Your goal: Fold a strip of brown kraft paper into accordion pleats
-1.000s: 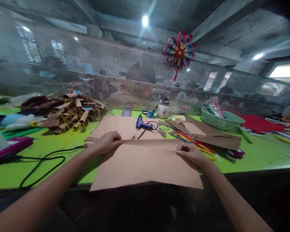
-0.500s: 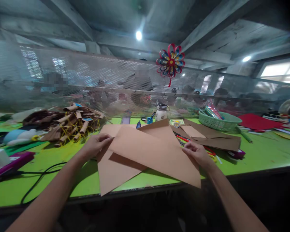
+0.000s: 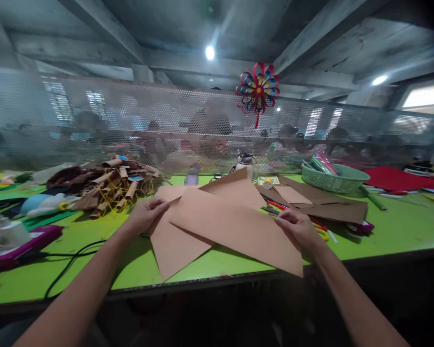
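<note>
In the head view, light-brown kraft paper (image 3: 231,219) stretches between my hands above the green table (image 3: 137,265). My left hand (image 3: 148,214) pinches its left edge with thumb and fingers. Gripping the right edge is my right hand (image 3: 298,229), also closed in a pinch. Beneath the front sheet, another brown sheet (image 3: 179,253) slants down to the left, and a further flap (image 3: 240,190) rises behind. I cannot tell whether these are separate sheets or one folded piece. Scissors with yellow handles (image 3: 322,234) lie close to my right hand, partly hidden.
On the left sit a heap of brown paper rolls with yellow string (image 3: 121,188) and a purple power strip (image 3: 25,248) with black cable. Darker brown sheets (image 3: 329,210), a green basket (image 3: 334,182) and red sheets (image 3: 398,178) are on the right. A perforated screen (image 3: 141,115) stands behind.
The paper's far flap stands higher and covers more of the bottle behind. The lower left corner has lifted slightly. Both hands keep their hold, and the view has shifted a little.
</note>
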### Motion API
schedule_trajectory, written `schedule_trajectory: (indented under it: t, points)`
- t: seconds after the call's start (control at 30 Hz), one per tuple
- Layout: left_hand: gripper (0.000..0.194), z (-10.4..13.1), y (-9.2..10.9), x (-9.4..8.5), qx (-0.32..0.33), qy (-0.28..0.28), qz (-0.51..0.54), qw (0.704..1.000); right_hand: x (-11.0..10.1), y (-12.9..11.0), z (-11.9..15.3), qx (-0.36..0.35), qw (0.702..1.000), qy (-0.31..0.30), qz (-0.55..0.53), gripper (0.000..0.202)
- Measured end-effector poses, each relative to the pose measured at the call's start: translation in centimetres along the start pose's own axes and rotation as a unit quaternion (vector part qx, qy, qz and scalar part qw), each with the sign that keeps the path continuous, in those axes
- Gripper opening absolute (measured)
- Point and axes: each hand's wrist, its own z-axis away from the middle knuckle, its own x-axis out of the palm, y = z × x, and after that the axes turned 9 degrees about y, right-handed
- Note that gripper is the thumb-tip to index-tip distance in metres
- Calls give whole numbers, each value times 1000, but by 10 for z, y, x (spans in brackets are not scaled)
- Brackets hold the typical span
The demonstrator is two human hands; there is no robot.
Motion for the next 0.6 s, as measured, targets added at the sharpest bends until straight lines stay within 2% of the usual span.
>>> schedule_trajectory:
  t: [0.17,0.27,0.37,0.4,0.47,0.5,0.6]
  points:
    - [42,-6,-6,-4,-52,63,-11,997,0,-11,2,-4,1000,5,-24,27]
    - [35,-14,-18,-9,-67,149,-57,985,-1,-14,2,17,998,35,-46,29]
    - [34,-19,-25,-16,-79,195,-66,975,-5,-5,-5,36,989,120,-82,34]
    - [34,-18,-25,-18,-85,196,-62,975,-7,1,-8,46,978,168,-115,35]
    - [32,-14,-19,-19,-93,196,-63,974,-12,12,-15,69,947,247,-192,37]
    - [32,-12,-14,-19,-94,194,-58,975,-14,18,-19,83,922,293,-240,38]
    - [34,-4,0,-15,-89,182,-20,979,-18,30,-26,83,896,338,-277,36]
